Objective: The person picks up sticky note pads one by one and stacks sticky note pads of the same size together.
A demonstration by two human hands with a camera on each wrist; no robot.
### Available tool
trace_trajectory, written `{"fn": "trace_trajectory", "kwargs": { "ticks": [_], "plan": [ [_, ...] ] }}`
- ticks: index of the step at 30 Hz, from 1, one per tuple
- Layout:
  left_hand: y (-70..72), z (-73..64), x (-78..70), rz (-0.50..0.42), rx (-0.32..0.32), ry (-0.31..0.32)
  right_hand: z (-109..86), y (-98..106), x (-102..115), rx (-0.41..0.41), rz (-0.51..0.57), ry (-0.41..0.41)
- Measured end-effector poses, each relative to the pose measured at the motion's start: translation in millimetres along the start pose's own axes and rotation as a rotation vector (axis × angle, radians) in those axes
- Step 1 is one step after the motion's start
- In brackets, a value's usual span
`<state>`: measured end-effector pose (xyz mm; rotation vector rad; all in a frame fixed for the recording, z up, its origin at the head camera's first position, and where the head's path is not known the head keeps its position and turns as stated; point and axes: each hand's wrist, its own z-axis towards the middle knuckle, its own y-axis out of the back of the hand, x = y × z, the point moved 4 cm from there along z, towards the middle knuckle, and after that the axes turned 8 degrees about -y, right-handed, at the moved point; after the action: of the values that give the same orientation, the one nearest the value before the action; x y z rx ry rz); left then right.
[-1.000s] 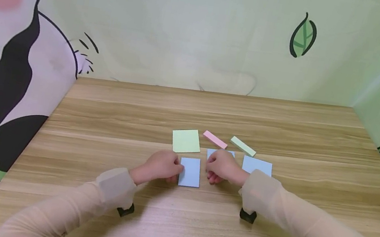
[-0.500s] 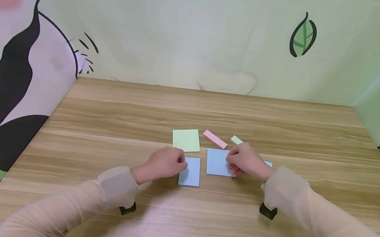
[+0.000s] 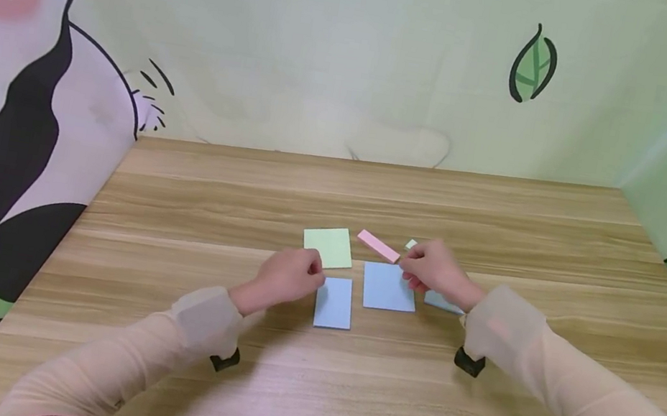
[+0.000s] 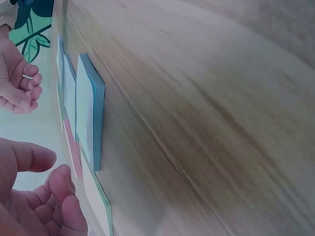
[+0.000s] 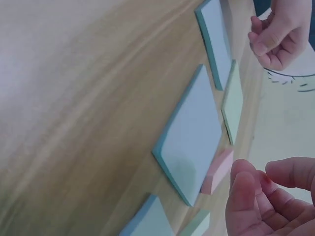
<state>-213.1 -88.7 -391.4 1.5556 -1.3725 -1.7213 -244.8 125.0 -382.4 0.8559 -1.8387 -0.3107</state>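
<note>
Above the left edge of the left blue sticky note pad (image 3: pixel 335 311) and the near corner of the square green pad (image 3: pixel 333 245), my left hand (image 3: pixel 288 276) hovers with loosely bent fingers. In the left wrist view its thumb and fingertips are apart, holding nothing. My right hand (image 3: pixel 436 271) is over the gap between the middle blue pad (image 3: pixel 384 290) and the right blue pad (image 3: pixel 441 302), which it partly covers. A gap shows between its thumb and fingers (image 5: pixel 243 191) in the right wrist view. It also hides most of a thin green strip pad (image 3: pixel 410 244).
A thin pink strip pad (image 3: pixel 378 246) lies slantwise behind the middle blue pad. All the pads rest flat on a wooden table (image 3: pixel 304 392). A printed backdrop (image 3: pixel 306 51) stands along the table's back and sides.
My right hand has moved right and away from me, uncovering the middle blue pad. My left hand has risen slightly away from the left blue pad. The pads look unmoved.
</note>
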Motion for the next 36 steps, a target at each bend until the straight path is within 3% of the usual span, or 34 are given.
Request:
{"fn": "trace_trajectory", "kwargs": {
  "ticks": [9,18,28,36],
  "plan": [
    [2.8,2.8,3.6,0.002,-0.013,0.015,0.9,18,2,-0.023,0.054,0.033],
    [3.8,3.7,7.5,0.009,-0.019,0.027,-1.3,34,-3,-0.039,0.051,-0.016],
    [5.8,2.3,5.1,0.003,-0.014,0.013,-0.6,44,-12,-0.033,-0.015,-0.011],
    [-0.7,1.8,-1.0,0.006,0.012,-0.016,-2.9,49,-19,-0.007,-0.069,-0.009]
  ]
}}
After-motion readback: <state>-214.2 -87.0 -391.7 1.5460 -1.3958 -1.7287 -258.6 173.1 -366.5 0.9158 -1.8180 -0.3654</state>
